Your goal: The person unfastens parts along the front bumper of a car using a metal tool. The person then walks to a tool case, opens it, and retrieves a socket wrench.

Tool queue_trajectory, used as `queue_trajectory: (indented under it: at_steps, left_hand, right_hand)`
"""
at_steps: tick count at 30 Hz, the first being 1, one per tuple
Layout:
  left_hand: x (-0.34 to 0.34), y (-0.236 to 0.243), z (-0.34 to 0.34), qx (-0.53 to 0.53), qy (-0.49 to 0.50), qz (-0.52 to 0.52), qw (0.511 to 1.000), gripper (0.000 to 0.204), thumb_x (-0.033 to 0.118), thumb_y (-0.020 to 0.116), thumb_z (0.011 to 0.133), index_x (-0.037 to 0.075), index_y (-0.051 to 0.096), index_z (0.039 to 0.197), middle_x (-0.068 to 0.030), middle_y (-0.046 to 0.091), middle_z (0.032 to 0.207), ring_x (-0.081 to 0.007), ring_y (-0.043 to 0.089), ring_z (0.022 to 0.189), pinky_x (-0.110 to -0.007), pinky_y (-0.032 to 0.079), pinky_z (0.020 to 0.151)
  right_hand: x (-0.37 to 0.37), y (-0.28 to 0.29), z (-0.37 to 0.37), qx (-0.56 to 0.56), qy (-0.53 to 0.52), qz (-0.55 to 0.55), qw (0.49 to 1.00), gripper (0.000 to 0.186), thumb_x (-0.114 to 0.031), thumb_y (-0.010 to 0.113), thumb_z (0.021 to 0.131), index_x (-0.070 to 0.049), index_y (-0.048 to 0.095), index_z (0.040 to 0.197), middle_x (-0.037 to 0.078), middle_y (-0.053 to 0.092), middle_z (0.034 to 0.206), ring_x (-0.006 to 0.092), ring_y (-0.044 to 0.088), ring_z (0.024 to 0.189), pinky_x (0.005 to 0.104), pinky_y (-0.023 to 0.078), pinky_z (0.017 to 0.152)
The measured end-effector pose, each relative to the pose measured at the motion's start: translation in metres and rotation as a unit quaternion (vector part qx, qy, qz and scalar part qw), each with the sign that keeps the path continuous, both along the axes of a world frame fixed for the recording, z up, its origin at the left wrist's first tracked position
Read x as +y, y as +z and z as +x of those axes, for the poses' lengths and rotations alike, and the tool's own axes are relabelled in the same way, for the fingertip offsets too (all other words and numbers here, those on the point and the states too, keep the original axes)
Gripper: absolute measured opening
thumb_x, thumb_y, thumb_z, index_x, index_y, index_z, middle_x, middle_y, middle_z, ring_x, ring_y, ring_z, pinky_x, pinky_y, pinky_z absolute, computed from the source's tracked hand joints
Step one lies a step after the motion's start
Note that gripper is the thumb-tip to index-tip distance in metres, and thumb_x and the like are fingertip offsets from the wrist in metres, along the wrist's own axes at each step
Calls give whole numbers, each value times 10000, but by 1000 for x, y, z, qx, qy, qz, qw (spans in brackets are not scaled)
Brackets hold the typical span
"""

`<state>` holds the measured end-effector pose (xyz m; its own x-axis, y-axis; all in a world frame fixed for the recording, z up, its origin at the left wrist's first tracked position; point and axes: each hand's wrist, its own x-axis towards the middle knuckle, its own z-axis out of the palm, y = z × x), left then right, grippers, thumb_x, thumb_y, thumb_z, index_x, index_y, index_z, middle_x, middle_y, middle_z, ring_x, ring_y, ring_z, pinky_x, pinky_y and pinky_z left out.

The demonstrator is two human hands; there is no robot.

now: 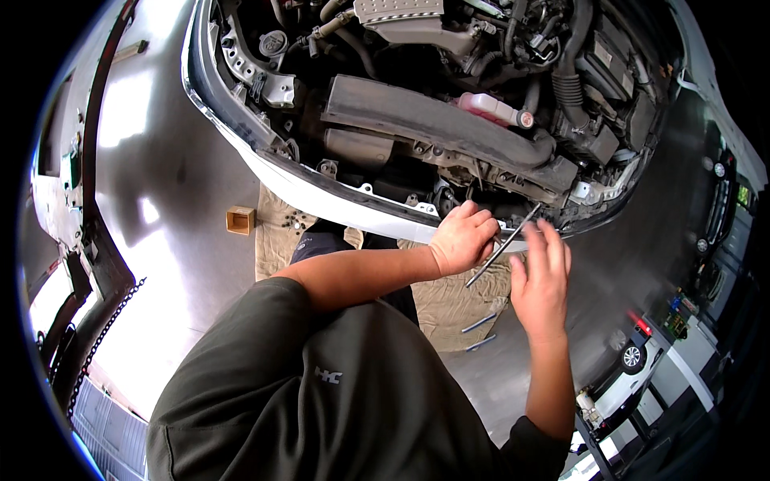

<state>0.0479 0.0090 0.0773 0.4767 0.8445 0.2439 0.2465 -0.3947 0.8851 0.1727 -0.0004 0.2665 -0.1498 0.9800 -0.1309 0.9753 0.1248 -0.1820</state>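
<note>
Left hand (461, 238) closed, gripping long metal tool (503, 245) at bumper edge (337, 200); right hand (541, 280) open, fingers touching tool.

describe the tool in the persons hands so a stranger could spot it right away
Find the open engine bay and its white front bumper edge. Just below, the left hand grips a long thin metal rod slanting toward the right hand. Two similar rods lie on the cloth; this one is held.

The single head-worn view looked steeply down from above the open engine bay (449, 104), taking in the person's own shoulders and forearms at the lower edge. It sat close to the engine bay, which filled the upper frame, with floor curving away left and right under fisheye bending.
</note>
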Motion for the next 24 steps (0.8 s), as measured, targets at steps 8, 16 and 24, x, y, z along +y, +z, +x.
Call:
queue_trajectory:
  at_steps: [8,16,24]
  left_hand:
    - [0,-5,10,-53,18,12,998,312,124,777,755,63,637,1027,-115,615,1045,-363,579,1053,-466,484,896]
    - [1,-8,14,-63,-30,-10,998,303,67,752,736,67,627,1012,-114,602,972,-365,588,977,-468,486,857]
    - [1,-10,19,-99,-5,1,995,256,182,760,787,74,615,969,-128,584,928,-369,570,919,-475,467,822]
  right_hand:
    - [4,-17,10,-18,-51,-135,989,182,-248,726,982,-73,674,987,132,708,977,399,702,840,515,566,725]
    - [5,-7,-3,23,30,5,999,132,-167,722,964,-65,638,972,136,724,1050,371,686,938,477,552,768]
    - [6,-31,2,125,-226,-157,953,258,-177,776,937,-36,562,963,132,706,745,346,688,635,468,540,610]
